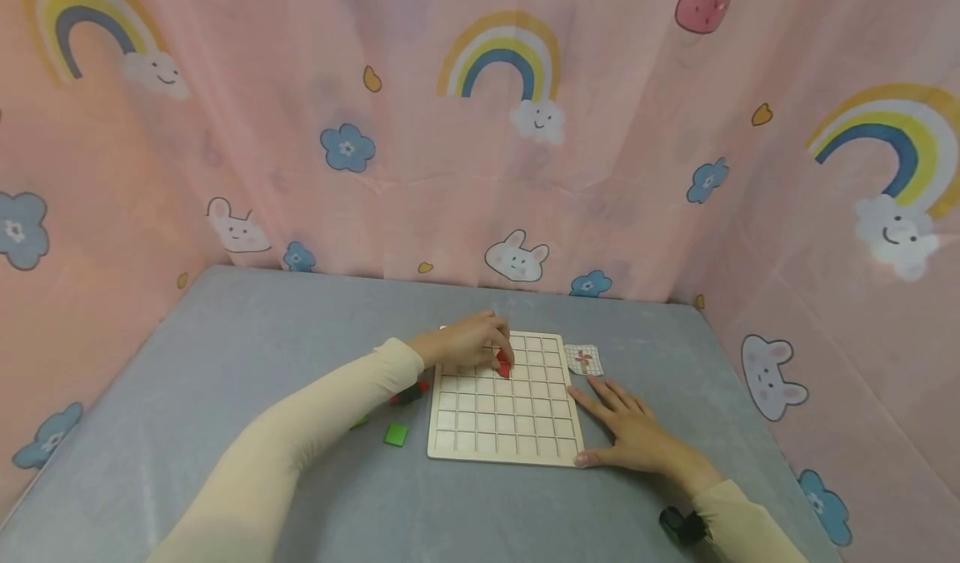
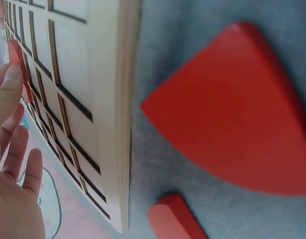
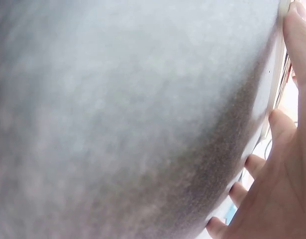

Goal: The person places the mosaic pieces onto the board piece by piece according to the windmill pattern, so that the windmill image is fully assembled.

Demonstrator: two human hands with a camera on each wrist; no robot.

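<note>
A pale wooden board [image 1: 507, 425] with a grid of square recesses lies on the table. Over its upper part my left hand [image 1: 463, 342] pinches a small red piece [image 1: 503, 366] between thumb and fingers, low against the grid. In the left wrist view, red shows on both sides of the thumb [image 2: 12, 74]; whether it is one piece or two I cannot tell. My right hand [image 1: 633, 434] rests with spread fingers at the board's right side, thumb at the lower right corner and index finger on the edge.
A small card [image 1: 583, 360] with a pinwheel picture on a grid lies right of the board. To the left are a green square piece [image 1: 396, 435] and further pieces partly under the left sleeve. The left wrist view shows a red quarter-round piece [image 2: 237, 109] close up. A patterned curtain [image 1: 420, 205] surrounds the table.
</note>
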